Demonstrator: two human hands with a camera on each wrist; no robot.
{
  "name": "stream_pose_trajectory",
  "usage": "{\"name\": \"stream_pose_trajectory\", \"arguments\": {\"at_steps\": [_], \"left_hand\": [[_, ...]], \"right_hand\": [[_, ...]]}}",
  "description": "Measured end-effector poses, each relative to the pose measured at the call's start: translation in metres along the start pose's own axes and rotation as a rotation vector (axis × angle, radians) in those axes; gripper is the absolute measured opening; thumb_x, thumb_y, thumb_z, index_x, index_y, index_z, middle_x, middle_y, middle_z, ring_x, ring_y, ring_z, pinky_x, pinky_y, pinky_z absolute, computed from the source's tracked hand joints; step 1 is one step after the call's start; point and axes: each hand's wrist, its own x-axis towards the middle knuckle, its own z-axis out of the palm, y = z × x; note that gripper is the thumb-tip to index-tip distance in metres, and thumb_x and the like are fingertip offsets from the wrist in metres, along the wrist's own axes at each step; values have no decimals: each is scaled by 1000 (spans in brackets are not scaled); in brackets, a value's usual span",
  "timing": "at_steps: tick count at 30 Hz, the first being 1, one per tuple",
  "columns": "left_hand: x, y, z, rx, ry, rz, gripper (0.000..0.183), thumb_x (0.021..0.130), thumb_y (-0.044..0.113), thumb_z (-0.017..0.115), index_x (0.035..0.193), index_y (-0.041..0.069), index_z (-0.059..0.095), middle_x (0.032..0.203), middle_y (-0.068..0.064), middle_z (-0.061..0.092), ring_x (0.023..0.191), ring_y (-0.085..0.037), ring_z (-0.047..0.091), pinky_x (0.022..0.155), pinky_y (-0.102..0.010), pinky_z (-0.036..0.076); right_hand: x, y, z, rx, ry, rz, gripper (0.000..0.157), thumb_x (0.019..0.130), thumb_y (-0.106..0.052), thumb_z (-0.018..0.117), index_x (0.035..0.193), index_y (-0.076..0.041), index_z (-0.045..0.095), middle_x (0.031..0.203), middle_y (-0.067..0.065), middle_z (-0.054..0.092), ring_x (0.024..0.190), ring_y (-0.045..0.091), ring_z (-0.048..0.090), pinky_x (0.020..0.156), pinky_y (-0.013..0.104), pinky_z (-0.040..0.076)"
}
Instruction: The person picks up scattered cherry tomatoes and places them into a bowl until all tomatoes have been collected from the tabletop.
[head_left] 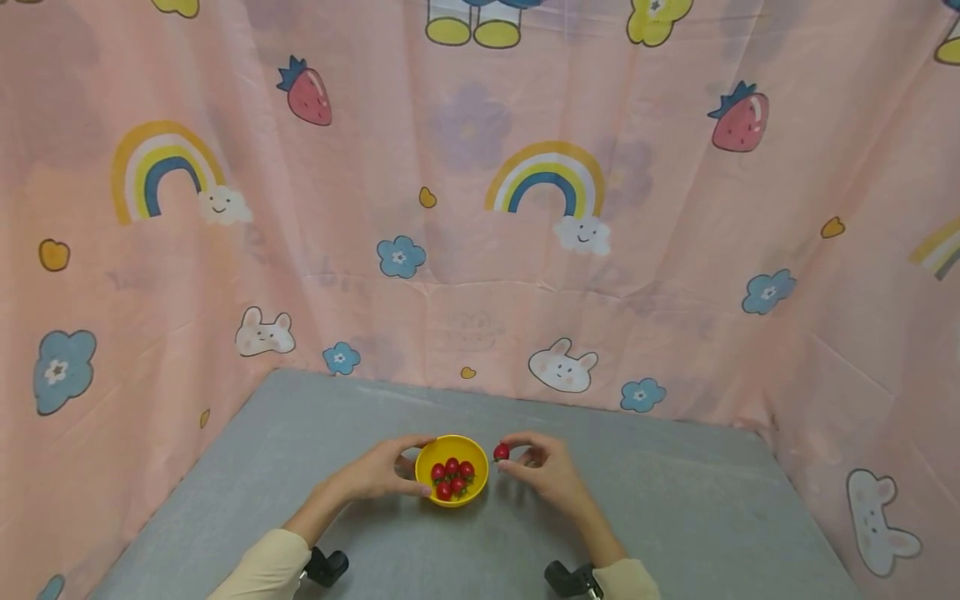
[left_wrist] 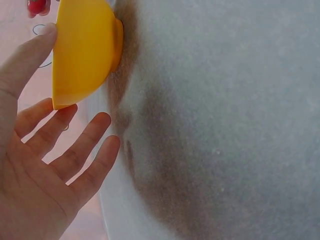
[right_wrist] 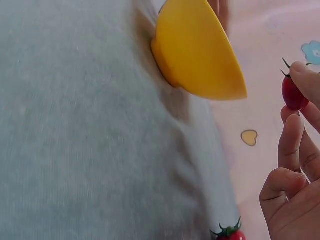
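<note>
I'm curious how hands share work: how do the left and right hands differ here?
The left hand grips the yellow bowl; the right hand pinches one red tomato beside it. The left hand spreads wide across the bowl, whereas the right hand's grasp is much narrower. Both hands are bare, with cream sleeves behind them.

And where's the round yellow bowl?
Low, just left of centre in the head view, the yellow bowl sits on the grey tabletop between the left hand holding it and the right hand pinching a small red tomato.
</note>
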Motion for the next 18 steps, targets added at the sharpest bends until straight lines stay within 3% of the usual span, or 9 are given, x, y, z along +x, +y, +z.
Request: {"name": "stream_pose_trajectory", "arguments": {"at_steps": [10, 18], "left_hand": [[0, 1, 0, 3, 4, -13, 76, 86, 26, 85, 150, 5, 48, 147, -17, 50, 108, -29, 65, 91, -48, 55], [0, 2, 0, -2, 0, -15, 76, 86, 25, 84, 150, 4, 47, 146, -18, 51, 109, -30, 65, 91, -48, 55]], "right_hand": [[7, 0, 14, -10, -24, -35, 28, 87, -18, 83, 114, -13, 75, 107, 1, 69, 70, 22, 61, 62, 26, 53], [10, 0, 23, 48, -99, -13, 33, 89, -21, 82, 118, -8, 73, 109, 3, 70, 65, 17, 57, 55, 22, 46]]}}
